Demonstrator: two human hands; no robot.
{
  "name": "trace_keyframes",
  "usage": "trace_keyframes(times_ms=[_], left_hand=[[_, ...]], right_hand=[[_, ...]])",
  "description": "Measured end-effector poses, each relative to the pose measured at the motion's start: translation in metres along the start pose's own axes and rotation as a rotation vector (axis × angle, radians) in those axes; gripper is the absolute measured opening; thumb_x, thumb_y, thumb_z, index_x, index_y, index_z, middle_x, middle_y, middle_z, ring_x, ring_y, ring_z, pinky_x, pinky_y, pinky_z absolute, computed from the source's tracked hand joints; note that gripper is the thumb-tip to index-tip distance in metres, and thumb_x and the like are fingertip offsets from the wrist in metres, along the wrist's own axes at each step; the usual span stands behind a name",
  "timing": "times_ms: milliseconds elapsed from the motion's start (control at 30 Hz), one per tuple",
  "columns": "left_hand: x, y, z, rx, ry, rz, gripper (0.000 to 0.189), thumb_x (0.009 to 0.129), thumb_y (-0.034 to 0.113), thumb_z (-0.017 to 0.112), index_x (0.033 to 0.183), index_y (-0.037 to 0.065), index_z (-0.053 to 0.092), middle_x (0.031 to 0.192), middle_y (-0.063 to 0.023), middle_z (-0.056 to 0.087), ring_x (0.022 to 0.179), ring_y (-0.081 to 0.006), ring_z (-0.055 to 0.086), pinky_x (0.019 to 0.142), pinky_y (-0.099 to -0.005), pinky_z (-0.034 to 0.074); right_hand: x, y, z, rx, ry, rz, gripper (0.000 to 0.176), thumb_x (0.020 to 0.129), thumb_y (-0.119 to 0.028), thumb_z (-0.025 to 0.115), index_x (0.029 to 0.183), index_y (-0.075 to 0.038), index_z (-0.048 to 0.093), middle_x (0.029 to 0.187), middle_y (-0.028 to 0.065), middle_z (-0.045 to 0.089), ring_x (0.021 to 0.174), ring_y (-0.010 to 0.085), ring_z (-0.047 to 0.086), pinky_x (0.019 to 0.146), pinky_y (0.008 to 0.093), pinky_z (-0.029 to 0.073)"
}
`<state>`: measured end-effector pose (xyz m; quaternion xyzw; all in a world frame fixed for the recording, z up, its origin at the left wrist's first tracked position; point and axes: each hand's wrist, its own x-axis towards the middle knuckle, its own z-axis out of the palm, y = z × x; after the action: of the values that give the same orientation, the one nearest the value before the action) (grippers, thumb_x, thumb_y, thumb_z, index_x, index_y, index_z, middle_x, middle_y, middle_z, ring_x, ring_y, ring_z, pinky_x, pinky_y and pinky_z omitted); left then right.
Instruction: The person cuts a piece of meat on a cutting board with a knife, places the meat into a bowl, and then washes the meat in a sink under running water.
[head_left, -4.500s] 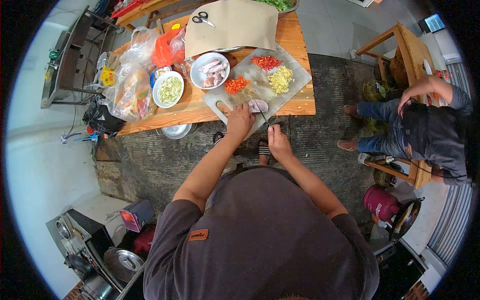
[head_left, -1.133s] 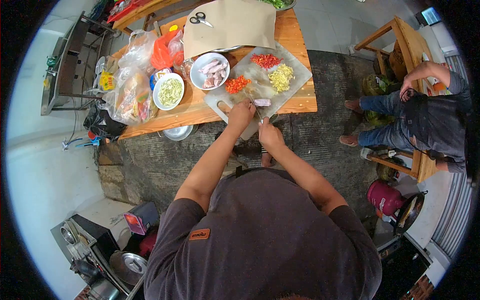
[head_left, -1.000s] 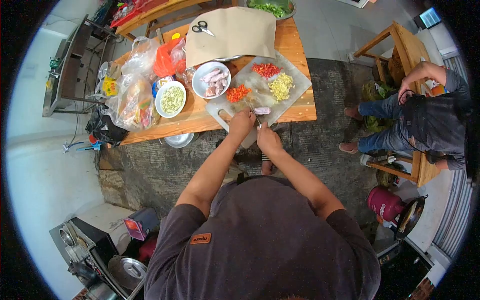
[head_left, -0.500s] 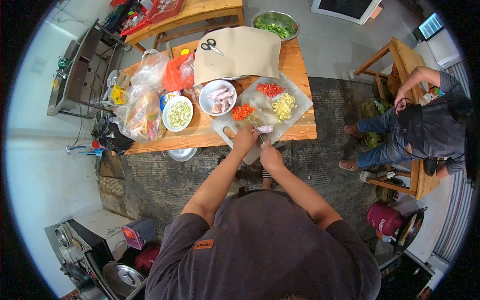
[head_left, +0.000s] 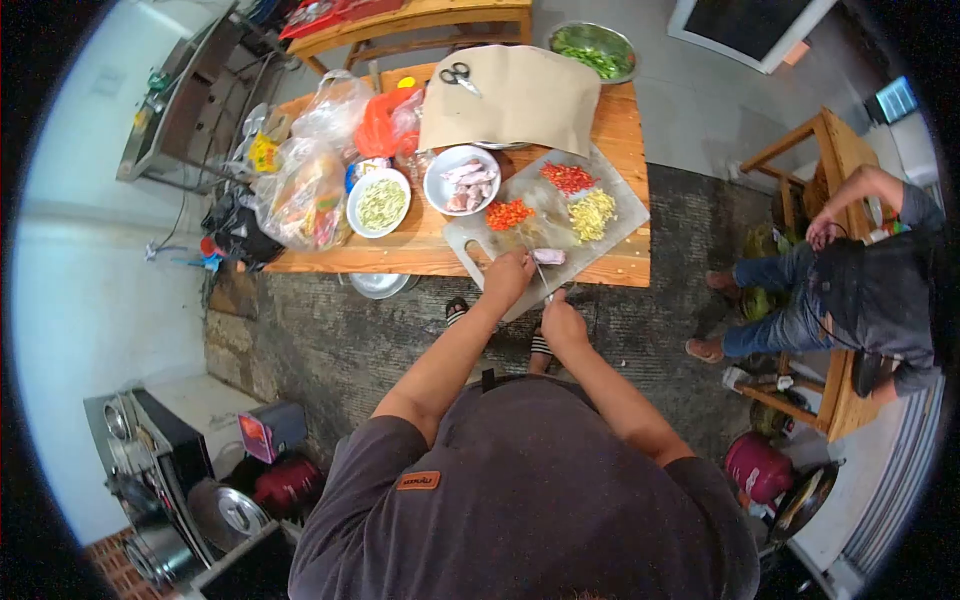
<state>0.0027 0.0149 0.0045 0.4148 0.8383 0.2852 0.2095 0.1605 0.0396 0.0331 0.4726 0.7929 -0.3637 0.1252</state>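
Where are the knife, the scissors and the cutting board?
knife [head_left: 541,274], head view, on the blade between the hands.
scissors [head_left: 460,77], head view, near the pivot.
cutting board [head_left: 628,211], head view, on its bare right corner.

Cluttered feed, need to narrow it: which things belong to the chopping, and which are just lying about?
In use: cutting board, purple piece, knife in right hand, left hand beside the piece, chopped piles.

Lying about: scissors, brown paper, bowl of pink pieces, bowl of green shreds, plastic bags, metal bowl of greens.

Left hand pressing — right hand fisted.
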Motion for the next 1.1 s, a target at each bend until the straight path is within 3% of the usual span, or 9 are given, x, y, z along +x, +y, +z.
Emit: trace_keyframes(times_ms=[133,433,800,833,1100], left_hand=[[-0.003,0.005,-0.004,0.012,0.090,0.027,0.026,0.091,0.028,0.059,0.095,0.002,0.060,0.080,-0.0231,0.066,0.078,-0.0418,0.065,0.071,-0.0513,0.052],[-0.002,0.005,-0.003,0.056,0.034,-0.043,0.031,0.091,0.031,0.056,0.097,0.001,0.059,0.083,-0.0246,0.067,0.080,-0.0422,0.066,0.071,-0.0521,0.051],[-0.003,-0.005,-0.005,-0.018,0.008,-0.028,0.038,0.089,0.036,0.058,0.100,-0.001,0.059,0.087,-0.0265,0.067,0.085,-0.0432,0.066,0.076,-0.0514,0.052],[0.000,-0.006,-0.005,-0.060,-0.046,-0.085,0.038,0.088,0.034,0.060,0.102,-0.001,0.060,0.092,-0.0266,0.067,0.092,-0.0417,0.066,0.080,-0.0505,0.052],[-0.007,-0.009,-0.020,-0.186,-0.120,-0.110,0.043,0.090,0.038,0.058,0.105,-0.003,0.061,0.097,-0.0295,0.066,0.095,-0.0439,0.065,0.084,-0.0511,0.050]], right_hand=[[0.003,-0.007,-0.006,-0.038,0.019,-0.091,0.030,0.100,-0.021,0.044,0.113,0.006,0.044,0.088,0.0274,0.067,0.082,0.0442,0.067,0.074,0.0527,0.053],[-0.006,0.020,-0.007,0.013,0.102,-0.160,0.033,0.101,-0.027,0.042,0.108,0.005,0.042,0.087,0.0325,0.065,0.083,0.0514,0.063,0.077,0.0576,0.050],[-0.023,0.007,-0.027,-0.037,0.089,-0.040,0.041,0.101,-0.035,0.041,0.115,0.003,0.043,0.092,0.0327,0.065,0.090,0.0514,0.063,0.082,0.0576,0.048],[-0.024,0.007,-0.027,-0.018,0.089,-0.034,0.038,0.100,-0.037,0.043,0.108,0.000,0.041,0.096,0.0336,0.063,0.092,0.0530,0.061,0.082,0.0594,0.046],[-0.025,0.015,-0.024,0.155,0.310,-0.087,0.039,0.095,-0.037,0.056,0.098,0.002,0.049,0.080,0.0271,0.064,0.077,0.0495,0.063,0.070,0.0555,0.048]])
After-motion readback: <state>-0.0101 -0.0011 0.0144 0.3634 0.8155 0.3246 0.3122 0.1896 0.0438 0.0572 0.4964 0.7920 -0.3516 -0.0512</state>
